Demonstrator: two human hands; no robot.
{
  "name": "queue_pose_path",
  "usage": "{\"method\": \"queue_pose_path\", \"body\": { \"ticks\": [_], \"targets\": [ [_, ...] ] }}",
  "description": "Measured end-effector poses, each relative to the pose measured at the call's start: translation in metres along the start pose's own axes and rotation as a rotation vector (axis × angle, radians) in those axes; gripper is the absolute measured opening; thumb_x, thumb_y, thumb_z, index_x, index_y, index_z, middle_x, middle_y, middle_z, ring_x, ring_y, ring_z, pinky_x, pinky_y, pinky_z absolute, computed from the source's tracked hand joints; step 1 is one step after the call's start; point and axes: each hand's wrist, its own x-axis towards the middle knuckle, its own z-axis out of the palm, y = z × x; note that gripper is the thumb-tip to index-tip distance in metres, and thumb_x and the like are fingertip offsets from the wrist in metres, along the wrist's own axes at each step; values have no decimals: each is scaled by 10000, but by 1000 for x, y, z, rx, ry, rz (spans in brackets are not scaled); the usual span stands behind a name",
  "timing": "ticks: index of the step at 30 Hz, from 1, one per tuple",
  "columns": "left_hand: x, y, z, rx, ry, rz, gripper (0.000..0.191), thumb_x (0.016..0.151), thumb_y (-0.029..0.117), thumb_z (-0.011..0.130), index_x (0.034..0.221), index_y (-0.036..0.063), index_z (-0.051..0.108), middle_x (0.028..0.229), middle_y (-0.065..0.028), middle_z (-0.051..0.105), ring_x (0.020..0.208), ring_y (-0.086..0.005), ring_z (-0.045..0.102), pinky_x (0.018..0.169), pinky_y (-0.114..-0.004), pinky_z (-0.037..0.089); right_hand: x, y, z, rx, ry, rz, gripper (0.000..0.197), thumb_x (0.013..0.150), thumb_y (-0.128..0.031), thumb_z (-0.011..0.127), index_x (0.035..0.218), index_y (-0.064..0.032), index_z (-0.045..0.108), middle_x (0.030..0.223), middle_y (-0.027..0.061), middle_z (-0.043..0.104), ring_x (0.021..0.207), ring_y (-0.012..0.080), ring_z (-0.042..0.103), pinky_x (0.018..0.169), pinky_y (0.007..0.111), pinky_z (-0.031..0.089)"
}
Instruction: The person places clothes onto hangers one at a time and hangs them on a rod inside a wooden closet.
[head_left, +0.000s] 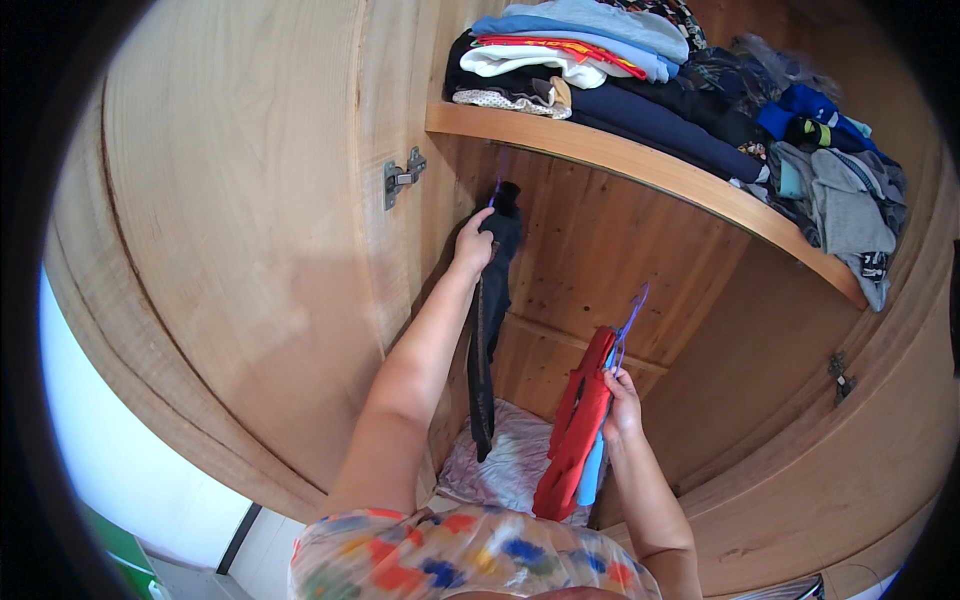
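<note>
Inside a wooden wardrobe, a dark garment (504, 259) hangs from a purple hanger near the left wall. My left hand (475, 241) is up at its top, touching the garment and hanger; how firmly the fingers close is hard to see. My right hand (622, 405) grips a purple hanger (621, 341) by its lower part, its hook free in the air. From that hanger a red garment (576, 427) drapes down, with a light blue garment (591, 472) beside it, partly hidden behind the red cloth.
Above my hands runs a wooden shelf (645, 154) stacked with folded clothes (570, 52) and a loose grey garment (855, 199) over its right edge. Open doors with metal hinges (403, 178) flank the wardrobe. A pale patterned cloth (510, 457) covers the wardrobe floor.
</note>
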Motion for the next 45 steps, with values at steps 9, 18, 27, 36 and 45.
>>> {"method": "queue_pose_path", "body": {
  "ticks": [9, 18, 27, 36, 45],
  "targets": [
    [-31, 23, -20, 752, 237, 557, 498, 746, 15, 511, 1236, 101, 488, 1202, -177, 485, 1095, -306, 479, 937, -359, 382, 2, 3, 20, 21, -23, -17, 62, 868, -98, 561, 870, -102, 499, 813, 47, 587, 707, 173, 580, 625, 322, 502],
    [-234, 26, 24, 90, -835, -90, 849, 792, 256, 674, 1411, 31, 139, 1424, -182, 244, 1318, -288, 232, 1057, -386, 235, 24, 10, 42, 47, 31, -117, 44, 874, -104, 560, 851, -111, 523, 807, -8, 539, 749, 108, 510, 690, 259, 428],
    [-274, -38, 6, -220, -479, -477, 605, 734, -48, 391, 1331, 9, 310, 1143, -111, 514, 1009, -176, 539, 882, -307, 432, 10, 39, 91, -275, -128, 0, 280, 863, -115, 565, 1135, -64, 528, 945, -3, 542, 837, 86, 496, 764, 232, 398],
    [-277, -31, 12, -409, -346, -411, 544, 775, -48, 373, 1313, 29, 349, 1219, -107, 485, 1112, -193, 483, 953, -327, 385, -32, 69, 48, -950, -126, -398, 540, 849, -227, 590, 1302, -7, 396, 1340, 112, 330, 1237, 239, 324, 1027, 325, 269],
    [-284, -49, 17, 18, -643, -134, 559, 875, 22, 450, 1388, 64, 232, 1350, -117, 348, 1243, -205, 338, 1027, -314, 266, -23, 90, 24, -426, 4, -187, 524, 835, -151, 503, 1303, 38, 365, 1259, 142, 380, 1170, 233, 378, 978, 309, 318]
  ]
}}
